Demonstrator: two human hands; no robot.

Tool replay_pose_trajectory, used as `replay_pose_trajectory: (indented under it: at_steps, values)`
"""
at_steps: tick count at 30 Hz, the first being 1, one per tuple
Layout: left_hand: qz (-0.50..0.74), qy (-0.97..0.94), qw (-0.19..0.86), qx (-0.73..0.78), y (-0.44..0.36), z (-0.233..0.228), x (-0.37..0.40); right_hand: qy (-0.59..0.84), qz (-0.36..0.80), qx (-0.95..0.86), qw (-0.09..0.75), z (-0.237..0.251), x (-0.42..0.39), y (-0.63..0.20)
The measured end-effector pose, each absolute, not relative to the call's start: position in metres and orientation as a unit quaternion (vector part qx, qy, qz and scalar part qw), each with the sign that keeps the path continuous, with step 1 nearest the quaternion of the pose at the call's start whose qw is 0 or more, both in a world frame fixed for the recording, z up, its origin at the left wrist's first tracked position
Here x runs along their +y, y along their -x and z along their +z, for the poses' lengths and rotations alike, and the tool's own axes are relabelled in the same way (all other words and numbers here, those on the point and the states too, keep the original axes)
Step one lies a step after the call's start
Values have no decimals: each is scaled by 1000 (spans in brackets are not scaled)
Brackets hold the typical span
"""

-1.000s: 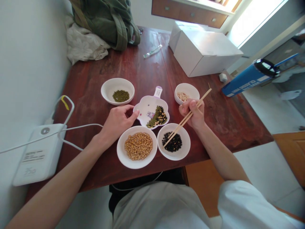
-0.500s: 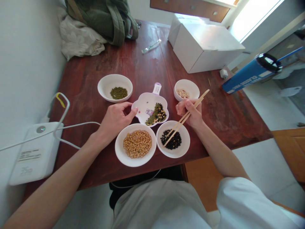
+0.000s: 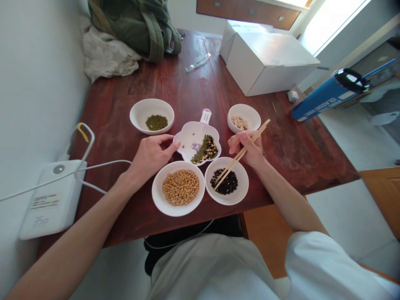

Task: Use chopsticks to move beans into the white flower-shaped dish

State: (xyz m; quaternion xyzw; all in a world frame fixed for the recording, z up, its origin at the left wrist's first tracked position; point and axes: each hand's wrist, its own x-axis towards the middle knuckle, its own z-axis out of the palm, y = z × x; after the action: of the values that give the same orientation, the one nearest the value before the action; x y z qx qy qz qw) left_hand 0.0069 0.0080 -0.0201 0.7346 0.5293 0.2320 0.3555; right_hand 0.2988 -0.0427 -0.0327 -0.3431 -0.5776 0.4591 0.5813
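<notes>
My right hand (image 3: 248, 149) is closed around a pair of chopsticks (image 3: 242, 154), whose tips rest among the black beans (image 3: 227, 182) in a white bowl (image 3: 243, 189). With thumb and fingers, my left hand (image 3: 154, 154) grips the left rim of a flower-shaped dish (image 3: 186, 132) with a short purple handle. Green, black and yellow beans lie mixed in the dish's right part (image 3: 206, 151). Nearest me on the left, a bowl (image 3: 158, 200) holds soybeans (image 3: 181, 187). Mung beans (image 3: 156, 122) lie in a bowl (image 3: 137, 110) behind my left hand.
A small bowl (image 3: 254, 114) with pale pieces stands beyond my right hand. Farther back are a white box (image 3: 265, 58), a blue tumbler (image 3: 328, 98), a clear wrapper (image 3: 198, 62) and a green bag (image 3: 131, 29). A white device (image 3: 51, 204) with cables lies at left.
My right hand has shifted slightly left with the chopsticks; their tips stay in the black beans. My left hand keeps its hold on the dish. The view has moved a little.
</notes>
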Motion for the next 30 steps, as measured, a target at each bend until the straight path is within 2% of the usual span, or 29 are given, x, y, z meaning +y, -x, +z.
replay_pose_trajectory:
  at_steps: [12, 18, 30]
  values:
    - [273, -590, 556, 518, -11, -19, 12, 386, 447, -557, 584, -32, -43, -297]
    - [274, -592, 567, 502, -12, -19, 10, 354, 459, -563, 590, -39, -41, -299]
    - [272, -621, 537, 502, -13, -23, 11, 394, 450, -555, 578, -36, -40, -299]
